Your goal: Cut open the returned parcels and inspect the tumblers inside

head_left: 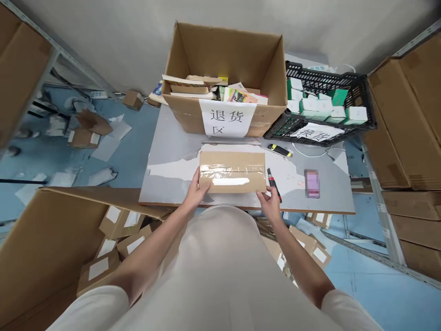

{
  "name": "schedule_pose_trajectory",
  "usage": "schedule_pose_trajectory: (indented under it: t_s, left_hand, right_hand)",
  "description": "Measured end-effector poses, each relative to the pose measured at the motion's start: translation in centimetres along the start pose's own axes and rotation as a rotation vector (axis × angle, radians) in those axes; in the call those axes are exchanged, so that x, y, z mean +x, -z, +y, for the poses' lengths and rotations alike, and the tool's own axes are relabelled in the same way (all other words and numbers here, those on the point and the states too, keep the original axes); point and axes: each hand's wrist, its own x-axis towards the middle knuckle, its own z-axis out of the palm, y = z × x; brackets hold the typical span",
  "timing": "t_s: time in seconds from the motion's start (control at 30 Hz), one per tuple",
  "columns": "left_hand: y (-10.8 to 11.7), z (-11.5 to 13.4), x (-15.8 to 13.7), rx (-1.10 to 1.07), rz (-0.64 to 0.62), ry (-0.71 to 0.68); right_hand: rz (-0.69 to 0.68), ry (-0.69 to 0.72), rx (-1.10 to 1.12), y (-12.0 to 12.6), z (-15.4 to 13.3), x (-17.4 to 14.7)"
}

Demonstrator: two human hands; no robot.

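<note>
A flat cardboard box [232, 162], sealed with clear tape and bearing a white label strip, is at the front middle of the table. My left hand [197, 191] grips its left front corner, thumb on top. At the right front corner, my right hand [269, 201] pinches the box's edge between thumb and fingers. Just right of the box, beside my right hand, lies a red and black utility knife [274, 185]. A black and yellow utility knife [280, 150] lies farther back on the table.
Behind stands a large open carton [229, 120] of books, beside a black plastic crate [361, 99] of green and white boxes. A pixelated pink item [312, 184] lies on the table [332, 197] at right. A big carton [44, 230] holding labelled parcels stands lower left. Shelving flanks both sides.
</note>
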Motion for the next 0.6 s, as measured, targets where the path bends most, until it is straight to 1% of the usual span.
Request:
schedule_pose_trajectory:
  t_s: [0.1, 0.23, 0.33, 0.47, 0.53, 0.6]
  left_hand:
    - [-1.1, -1.8, 0.4, 0.063, -0.092, 0.014]
    - [-1.3, -3.4, 1.0, 0.088, -0.118, 0.021]
    - [-1.3, -3.8, 1.1, 0.112, -0.120, 0.038]
    - [-1.1, -3.8, 0.5, 0.086, -0.132, 0.065]
    - [-0.7, -3.7, 0.0, 0.089, -0.173, 0.021]
    - [0.0, -3.7, -0.2, 0.152, -0.226, -0.045]
  right_hand:
    - [0.037, -0.052, -0.018, 1.4, 2.3, -1.0]
    - [0.026, -0.035, -0.037, 2.1, 3.7, -0.5]
    - [-0.024, -0.013, -0.062, 2.7, 4.1, 0.4]
    - [-0.123, -0.009, -0.072, 3.5, 4.9, 1.4]
    - [-0.175, 0.005, -0.089, 3.9, 5.6, 1.9]
    - [-0.210, 0.017, -0.129, 4.2, 6.4, 2.6]
